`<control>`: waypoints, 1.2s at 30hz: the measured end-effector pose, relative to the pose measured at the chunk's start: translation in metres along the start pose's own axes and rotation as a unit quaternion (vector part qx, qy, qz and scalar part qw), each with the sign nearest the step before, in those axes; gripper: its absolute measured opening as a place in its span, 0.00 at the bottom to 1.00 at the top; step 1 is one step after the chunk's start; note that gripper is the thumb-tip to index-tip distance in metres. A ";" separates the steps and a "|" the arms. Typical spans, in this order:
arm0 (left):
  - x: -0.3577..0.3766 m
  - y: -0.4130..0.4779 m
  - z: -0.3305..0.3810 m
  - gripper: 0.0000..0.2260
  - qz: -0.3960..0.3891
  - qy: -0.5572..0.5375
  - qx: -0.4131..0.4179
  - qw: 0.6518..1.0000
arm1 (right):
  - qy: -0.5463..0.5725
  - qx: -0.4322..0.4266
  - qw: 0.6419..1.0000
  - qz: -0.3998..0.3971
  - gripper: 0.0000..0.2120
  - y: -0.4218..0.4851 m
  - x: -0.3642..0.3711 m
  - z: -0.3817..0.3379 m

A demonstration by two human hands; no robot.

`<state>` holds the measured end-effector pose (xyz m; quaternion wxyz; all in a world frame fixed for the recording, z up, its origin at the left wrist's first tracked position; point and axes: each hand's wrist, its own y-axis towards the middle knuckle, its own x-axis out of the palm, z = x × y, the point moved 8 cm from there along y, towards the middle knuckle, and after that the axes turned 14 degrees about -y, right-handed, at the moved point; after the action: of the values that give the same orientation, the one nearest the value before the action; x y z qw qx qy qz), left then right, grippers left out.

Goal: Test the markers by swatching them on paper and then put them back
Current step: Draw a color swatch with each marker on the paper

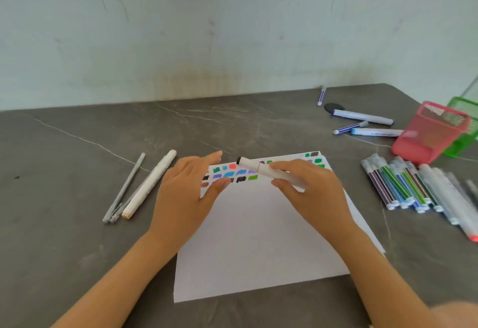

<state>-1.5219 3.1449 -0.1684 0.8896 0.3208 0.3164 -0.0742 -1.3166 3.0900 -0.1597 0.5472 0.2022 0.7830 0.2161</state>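
A white sheet of paper [258, 245] lies on the grey table, with several coloured swatches [234, 173] along its far edge. My right hand [310, 193] grips a white marker [254, 167] with a black end, held level above the swatches and pointing left. My left hand [186, 193] hovers over the paper's left edge with fingers relaxed, holding nothing; its fingertips are a short way from the marker's black end. A row of several markers [403, 185] lies to the right of the paper.
A pink mesh holder [432, 133] lies tipped at the right, with a green one [463, 110] behind it. Three markers [362, 117] and a dark cap lie at the far right. A white marker [150, 184] and thin pens [124, 190] lie left of the paper.
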 end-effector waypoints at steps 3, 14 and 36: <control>0.039 0.006 0.024 0.22 -0.071 0.028 0.022 0.997 | -0.029 0.067 0.997 0.003 0.16 -0.013 -0.022 0.040; 0.174 0.034 0.120 0.24 -0.237 0.049 0.070 0.968 | -0.054 0.248 0.967 0.007 0.17 -0.058 -0.082 0.137; 0.236 0.049 0.116 0.27 -0.286 0.095 0.038 0.953 | -0.127 0.367 0.914 0.120 0.14 -0.095 -0.130 0.222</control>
<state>-1.2598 3.1280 -0.2178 0.7840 0.2556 0.4752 -0.3068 -1.0726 2.9659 -0.1811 0.4991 0.5069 0.7010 -0.0496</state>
